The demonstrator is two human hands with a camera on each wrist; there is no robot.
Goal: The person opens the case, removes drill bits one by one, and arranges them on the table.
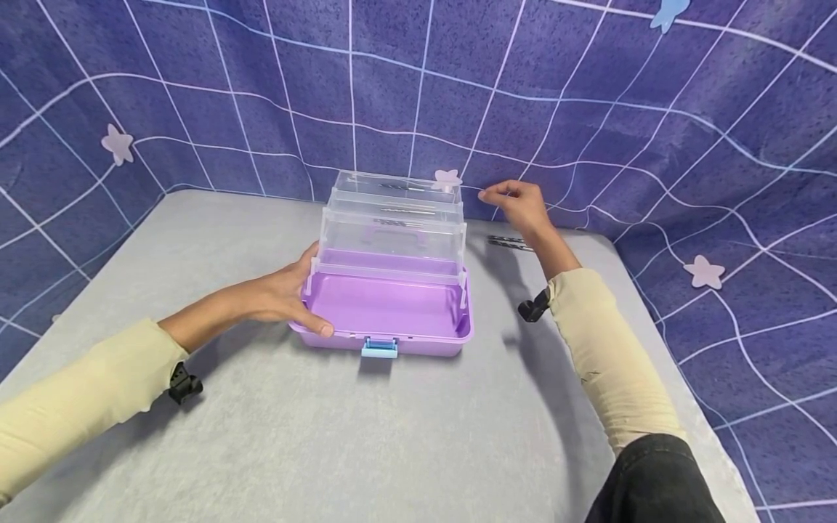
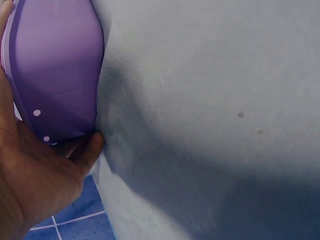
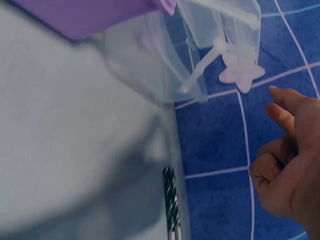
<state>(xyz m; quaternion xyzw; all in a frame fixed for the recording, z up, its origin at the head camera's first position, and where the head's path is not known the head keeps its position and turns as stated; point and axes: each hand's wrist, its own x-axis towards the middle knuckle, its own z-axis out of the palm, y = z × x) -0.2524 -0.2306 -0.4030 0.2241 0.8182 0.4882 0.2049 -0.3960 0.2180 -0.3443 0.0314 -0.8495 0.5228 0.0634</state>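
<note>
Left hand (image 1: 281, 294) grips the near left corner of the purple organizer box (image 1: 389, 309), thumb curled over its rim, steadying it on the grey table (image 1: 327, 436). Its clear cantilever trays (image 1: 392, 221) stand fanned open behind the bare purple base, some already holding drill bits. Right of the trays, the right hand (image 1: 516, 203) hovers loosely curled and holds nothing. Beyond it, right of the box, more drill bits (image 1: 506, 243) lie unsorted, so the filling looks partly done. Their count is unclear.

The purple organizer box (image 1: 392, 309) sits open on the table, its clear tiered trays (image 1: 395, 218) raised.
</note>
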